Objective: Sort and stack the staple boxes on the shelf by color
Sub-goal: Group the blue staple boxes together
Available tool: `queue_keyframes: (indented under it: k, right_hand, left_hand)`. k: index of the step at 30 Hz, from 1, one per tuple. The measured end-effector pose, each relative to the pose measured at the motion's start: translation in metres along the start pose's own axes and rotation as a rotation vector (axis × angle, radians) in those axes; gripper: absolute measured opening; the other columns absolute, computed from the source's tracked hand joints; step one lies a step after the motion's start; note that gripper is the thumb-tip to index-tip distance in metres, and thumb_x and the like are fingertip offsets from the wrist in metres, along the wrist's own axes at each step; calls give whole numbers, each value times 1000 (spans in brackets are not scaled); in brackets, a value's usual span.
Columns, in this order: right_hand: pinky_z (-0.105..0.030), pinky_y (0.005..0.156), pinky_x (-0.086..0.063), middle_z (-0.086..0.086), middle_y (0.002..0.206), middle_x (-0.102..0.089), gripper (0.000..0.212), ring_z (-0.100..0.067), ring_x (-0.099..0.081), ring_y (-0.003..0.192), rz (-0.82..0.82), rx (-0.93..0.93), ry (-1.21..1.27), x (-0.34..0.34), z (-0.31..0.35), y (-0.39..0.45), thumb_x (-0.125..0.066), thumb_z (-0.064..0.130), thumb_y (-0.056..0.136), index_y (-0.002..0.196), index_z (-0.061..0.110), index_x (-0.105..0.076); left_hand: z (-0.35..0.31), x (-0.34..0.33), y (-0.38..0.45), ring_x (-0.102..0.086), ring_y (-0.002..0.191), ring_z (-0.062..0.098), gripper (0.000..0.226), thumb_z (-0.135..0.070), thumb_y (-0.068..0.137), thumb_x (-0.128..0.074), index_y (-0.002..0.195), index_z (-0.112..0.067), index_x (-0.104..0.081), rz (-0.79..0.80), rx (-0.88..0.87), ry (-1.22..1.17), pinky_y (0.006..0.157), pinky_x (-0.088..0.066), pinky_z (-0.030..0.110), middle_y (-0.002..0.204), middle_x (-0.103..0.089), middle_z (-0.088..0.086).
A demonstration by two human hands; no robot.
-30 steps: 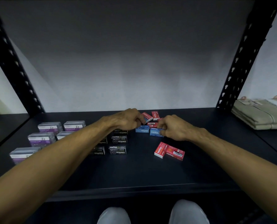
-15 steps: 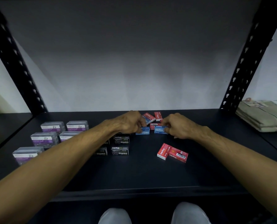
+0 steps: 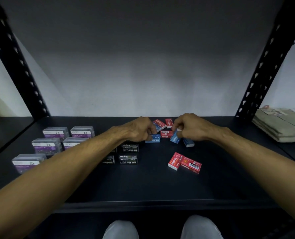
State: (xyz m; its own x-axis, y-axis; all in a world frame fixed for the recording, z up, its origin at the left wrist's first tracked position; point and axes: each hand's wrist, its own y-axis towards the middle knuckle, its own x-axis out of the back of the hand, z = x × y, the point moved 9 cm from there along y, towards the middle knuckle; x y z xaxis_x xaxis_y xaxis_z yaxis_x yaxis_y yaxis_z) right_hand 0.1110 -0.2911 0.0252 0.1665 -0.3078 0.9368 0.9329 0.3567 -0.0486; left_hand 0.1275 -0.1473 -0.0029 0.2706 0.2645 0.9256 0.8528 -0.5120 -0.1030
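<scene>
Near the back edge of the dark shelf (image 3: 148, 187), the right hand (image 3: 191, 127) pinched a tilted blue cardboard box (image 3: 175, 138) printed "Staples", while the left hand (image 3: 140, 129) curled its fingers onto a flat blue box (image 3: 153, 140) bearing the same word. Black boxes (image 3: 128, 159) and red boxes (image 3: 184, 163) marked "10 Staples" lay nearer the front edge, and clear plastic cases (image 3: 47, 145) labelled "PAPER CLIP" stood toward the left edge.

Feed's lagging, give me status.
Left hand holds flat blue box. Right hand pinches tilted blue box. Red boxes loose nearby.
</scene>
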Motion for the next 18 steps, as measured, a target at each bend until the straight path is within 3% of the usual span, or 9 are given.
queue_keyframes:
  k: [5, 11, 14, 18]
  right_hand:
    - [-19, 70, -46, 4, 112, -64, 25, -7, -60, 91, 31, 11, 50, -20, 5, 6, -71, 16, 86, 110, 23, -64]
    - [-19, 63, -49, 3, 97, -67, 20, -8, -65, 81, -8, -46, 132, -22, -5, 1, -71, 16, 87, 104, 22, -63]
    - [-20, 61, -43, 3, 88, -63, 16, -12, -62, 79, -37, -24, 75, -11, 0, -1, -71, 15, 85, 93, 24, -61]
    - [-18, 58, -36, 13, 86, -50, 15, -5, -51, 76, -59, 15, -30, -6, 10, -1, -73, 18, 82, 87, 21, -59]
  left_hand:
    - [-1, -1, 0, -60, 88, 7, 25, -15, 88, -70, 114, -14, -70, 6, -6, -20, 76, -44, 17, 107, -68, -2]
    - [0, 0, -3, -60, 89, 8, 27, -12, 87, -71, 114, -13, -70, -1, -12, -21, 80, -47, 20, 104, -67, -3]
    - [5, 1, -4, -59, 86, 7, 27, -13, 88, -71, 114, -13, -69, -6, 9, -15, 75, -44, 16, 101, -65, -5]
    - [7, 3, -5, -58, 87, 7, 27, -14, 88, -71, 115, -13, -69, -6, 24, 1, 75, -42, 16, 99, -63, -6]
